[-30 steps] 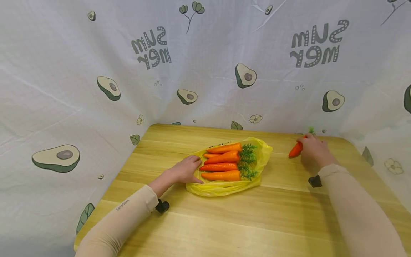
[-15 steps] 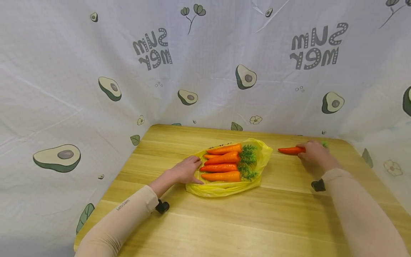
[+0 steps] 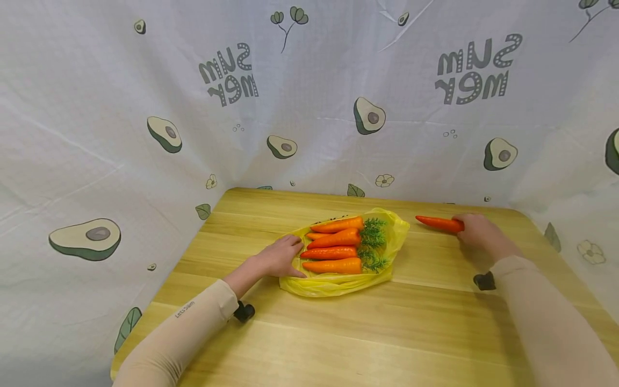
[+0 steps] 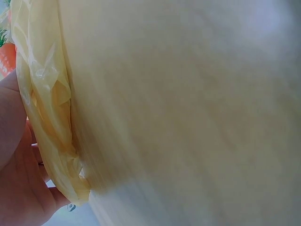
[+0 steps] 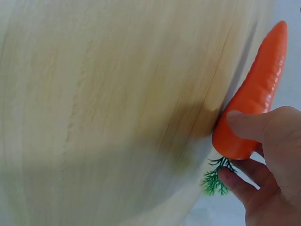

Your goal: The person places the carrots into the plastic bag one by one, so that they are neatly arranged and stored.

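My right hand grips a red-orange toy carrot by its thick end, above the table's right side. Its tip points left. In the right wrist view, the thumb lies across the carrot, and its green leafy top shows beside the fingers. At the left end of a yellow plastic bag, my left hand rests with thumb and fingers spread. Several orange carrots lie side by side on the bag, green tops to the right. The bag's film partly hides the left fingers.
The wooden table has rounded corners. A white curtain printed with avocados and lettering hangs behind it and along both sides. A small black wrist camera sits under the left sleeve, another black camera under the right.
My right hand has drawn back slightly, and its carrot has turned from a steep slant until the tip points left toward the bag. My left hand and the bagged carrots have stayed put.
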Tool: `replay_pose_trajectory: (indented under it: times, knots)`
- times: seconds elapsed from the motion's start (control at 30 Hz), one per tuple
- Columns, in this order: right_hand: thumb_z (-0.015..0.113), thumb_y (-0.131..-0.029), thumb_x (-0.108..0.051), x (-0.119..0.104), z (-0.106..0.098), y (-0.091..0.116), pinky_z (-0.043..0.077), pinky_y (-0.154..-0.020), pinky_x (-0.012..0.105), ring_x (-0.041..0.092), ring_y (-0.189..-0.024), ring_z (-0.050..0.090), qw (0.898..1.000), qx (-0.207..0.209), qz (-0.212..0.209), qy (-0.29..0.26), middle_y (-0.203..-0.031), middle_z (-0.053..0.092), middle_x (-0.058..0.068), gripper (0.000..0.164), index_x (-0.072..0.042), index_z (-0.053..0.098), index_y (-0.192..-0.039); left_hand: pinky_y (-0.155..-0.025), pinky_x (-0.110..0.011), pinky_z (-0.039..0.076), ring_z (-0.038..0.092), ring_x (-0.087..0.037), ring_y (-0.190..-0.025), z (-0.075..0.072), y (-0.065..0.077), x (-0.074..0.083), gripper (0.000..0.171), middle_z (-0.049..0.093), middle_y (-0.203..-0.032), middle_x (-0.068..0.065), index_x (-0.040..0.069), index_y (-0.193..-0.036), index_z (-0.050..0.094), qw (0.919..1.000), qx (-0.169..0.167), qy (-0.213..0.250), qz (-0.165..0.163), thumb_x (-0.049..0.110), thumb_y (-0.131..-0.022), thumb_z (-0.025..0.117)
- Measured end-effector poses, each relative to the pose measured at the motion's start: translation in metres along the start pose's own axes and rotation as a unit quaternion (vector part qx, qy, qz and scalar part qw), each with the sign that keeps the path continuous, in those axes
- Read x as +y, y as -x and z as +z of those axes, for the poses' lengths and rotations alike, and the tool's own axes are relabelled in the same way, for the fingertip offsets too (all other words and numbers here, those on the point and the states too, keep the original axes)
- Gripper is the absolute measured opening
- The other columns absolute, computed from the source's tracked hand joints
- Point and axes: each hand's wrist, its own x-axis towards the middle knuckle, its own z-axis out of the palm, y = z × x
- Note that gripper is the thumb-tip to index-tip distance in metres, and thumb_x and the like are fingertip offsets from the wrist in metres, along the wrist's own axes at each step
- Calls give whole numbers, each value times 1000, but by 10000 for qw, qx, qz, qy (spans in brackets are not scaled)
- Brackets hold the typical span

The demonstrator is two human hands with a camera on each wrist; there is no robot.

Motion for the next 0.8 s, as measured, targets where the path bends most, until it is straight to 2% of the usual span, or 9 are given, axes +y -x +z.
replay_pose_trajectory:
  times: [0.2, 0.4, 0.57, 0.8]
  knots:
    - [68, -82, 1, 1, -2, 2, 47, -87, 66, 41, -87, 62, 9996, 115, -228, 110, -100, 67, 29, 34, 11, 64, -115, -121, -42, 31, 36, -30, -146, -1, 1, 0, 93, 41, -155, -14, 2, -150, 45, 10000, 6, 47, 9, 63, -85, 70]
    - [70, -83, -4, -1, -5, 5, 47, -87, 67, 42, -90, 61, 9998, -18, -163, 120, -105, 67, 28, 40, 8, 64, -120, -122, -42, 29, 35, -29, -147, 1, 0, 0, 93, 40, -157, -13, 3, -151, 44, 10000, -35, 51, -15, 64, -86, 69]
    - [72, -84, -10, -4, -8, 8, 48, -80, 66, 43, -93, 61, 9998, -17, -84, 182, -111, 66, 30, 45, 5, 64, -125, -122, -42, 29, 35, -29, -147, 1, 1, 0, 93, 40, -156, -13, 3, -151, 44, 10000, -24, 91, -29, 63, -86, 70]
    - [74, -84, -17, -8, -13, 4, 49, -75, 58, 37, -86, 59, 9998, -58, -52, 192, -103, 67, 24, 49, 4, 64, -127, -122, -43, 30, 35, -29, -147, 1, 1, 0, 93, 40, -156, -13, 3, -151, 44, 9999, -13, 114, -60, 63, -85, 71]
